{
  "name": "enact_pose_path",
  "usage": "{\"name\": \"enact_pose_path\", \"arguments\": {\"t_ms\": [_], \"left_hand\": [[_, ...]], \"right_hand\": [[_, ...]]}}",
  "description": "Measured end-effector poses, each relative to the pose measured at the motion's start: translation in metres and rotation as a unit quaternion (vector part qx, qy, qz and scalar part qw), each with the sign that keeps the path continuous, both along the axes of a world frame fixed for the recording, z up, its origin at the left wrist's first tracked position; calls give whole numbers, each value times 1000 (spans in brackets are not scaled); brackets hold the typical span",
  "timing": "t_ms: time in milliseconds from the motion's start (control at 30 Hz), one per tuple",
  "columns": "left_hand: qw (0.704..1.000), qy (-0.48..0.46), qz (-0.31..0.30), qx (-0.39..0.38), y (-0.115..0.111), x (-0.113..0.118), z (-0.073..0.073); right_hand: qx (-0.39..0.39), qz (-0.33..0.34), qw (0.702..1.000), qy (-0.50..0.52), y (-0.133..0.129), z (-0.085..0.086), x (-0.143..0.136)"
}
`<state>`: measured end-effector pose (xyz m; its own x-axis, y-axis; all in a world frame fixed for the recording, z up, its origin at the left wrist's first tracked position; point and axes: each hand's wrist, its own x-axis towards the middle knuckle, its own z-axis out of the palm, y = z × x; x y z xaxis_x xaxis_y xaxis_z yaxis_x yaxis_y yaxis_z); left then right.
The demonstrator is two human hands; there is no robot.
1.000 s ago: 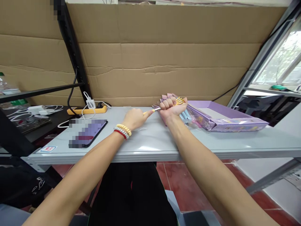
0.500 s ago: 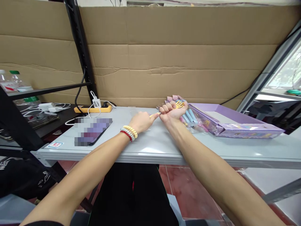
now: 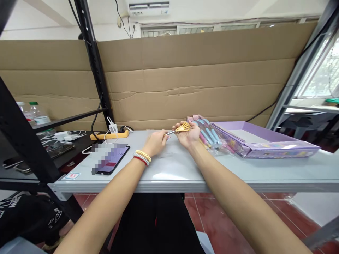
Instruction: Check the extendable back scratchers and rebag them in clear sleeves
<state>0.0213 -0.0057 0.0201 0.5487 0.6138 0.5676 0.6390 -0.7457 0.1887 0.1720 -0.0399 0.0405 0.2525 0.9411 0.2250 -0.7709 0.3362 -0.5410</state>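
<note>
A small back scratcher [image 3: 182,127] with a yellow hand-shaped head and a thin metal rod spans both hands above the table. My left hand [image 3: 155,143], wearing yellow, silver and red bands at the wrist, is closed around its handle end, which the fingers hide. My right hand [image 3: 191,135] is turned palm up, its fingers curled loosely about the yellow head. Just right of that hand lie several plastic-wrapped items with light blue handles [image 3: 210,131], some pink and yellow ones among them. A shallow purple box [image 3: 280,150] stands beyond them.
A phone [image 3: 113,161] lies on the grey table [image 3: 172,169] at left, partly blurred out. Behind it sits a yellow power strip [image 3: 109,135] with a white charger and cables. A black shelf post [image 3: 92,60] rises at left; a cardboard panel [image 3: 185,77] closes the back.
My right hand has loosened from a fist and shifted left, uncovering the yellow head. More of the metal rod shows between the hands. The camera view has tilted upward.
</note>
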Motion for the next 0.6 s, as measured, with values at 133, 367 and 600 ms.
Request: {"name": "enact_pose_path", "arguments": {"t_ms": [133,367,600], "left_hand": [[999,-11,-1,-37,6,-6,0],[995,51,27,-78,4,-7,-2],[1000,9,-28,-10,-3,2,-3]], "right_hand": [[43,5,999,4,1,-2,8],[98,26,995,4,-5,-2,22],[78,-29,984,-160,-1,-5,0]]}}
